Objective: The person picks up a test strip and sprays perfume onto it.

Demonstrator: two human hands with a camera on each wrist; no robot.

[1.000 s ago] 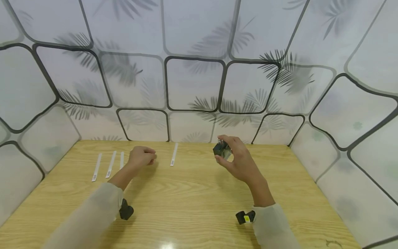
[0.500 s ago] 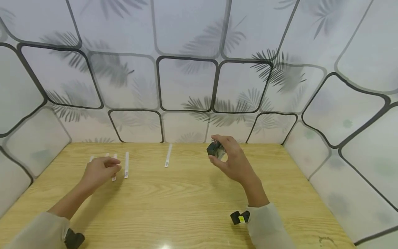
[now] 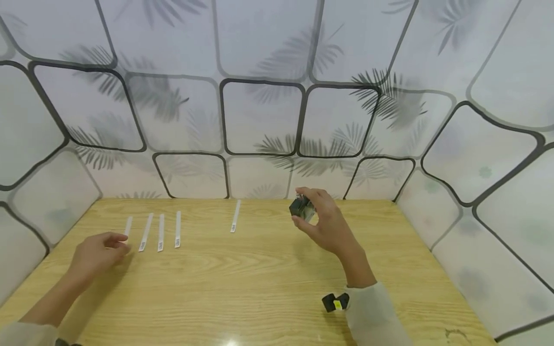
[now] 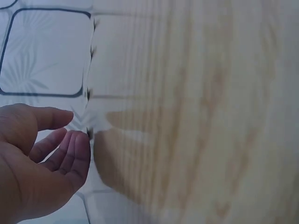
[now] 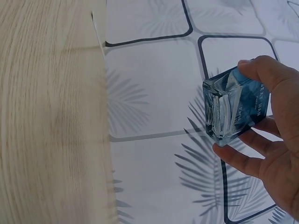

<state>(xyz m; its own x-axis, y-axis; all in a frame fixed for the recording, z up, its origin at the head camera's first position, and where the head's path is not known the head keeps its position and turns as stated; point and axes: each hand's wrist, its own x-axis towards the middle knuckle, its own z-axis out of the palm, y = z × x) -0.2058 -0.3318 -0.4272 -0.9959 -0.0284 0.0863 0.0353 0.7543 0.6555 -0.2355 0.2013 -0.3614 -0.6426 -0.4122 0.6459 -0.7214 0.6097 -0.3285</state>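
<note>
My right hand [image 3: 331,226] holds a square glass perfume bottle [image 3: 299,206] above the back of the table, thumb and fingers at its edges. In the right wrist view the bottle [image 5: 236,105] shows clear, thick glass and a blue face with pale lettering too small to read. At the left, my left hand [image 3: 97,254] hovers over the table with loosely bent fingers and nothing between them. It is nearest the leftmost white paper strip [image 3: 128,226] and hides that strip's lower end. Beside it lie more strips, such as one white strip [image 3: 178,229], with printed lower ends.
A single paper strip [image 3: 235,216] lies apart near the table's back edge, between the two hands. The wood-grain table [image 3: 242,288] is bounded behind and at the sides by a patterned cloth wall [image 3: 264,120]. A black wrist camera [image 3: 335,302] sits by the right cuff.
My left hand has moved left, past the row of strips, and its fingers have loosened. More of the strips now show. The right hand and bottle stay nearly still, while the view has shifted slightly.
</note>
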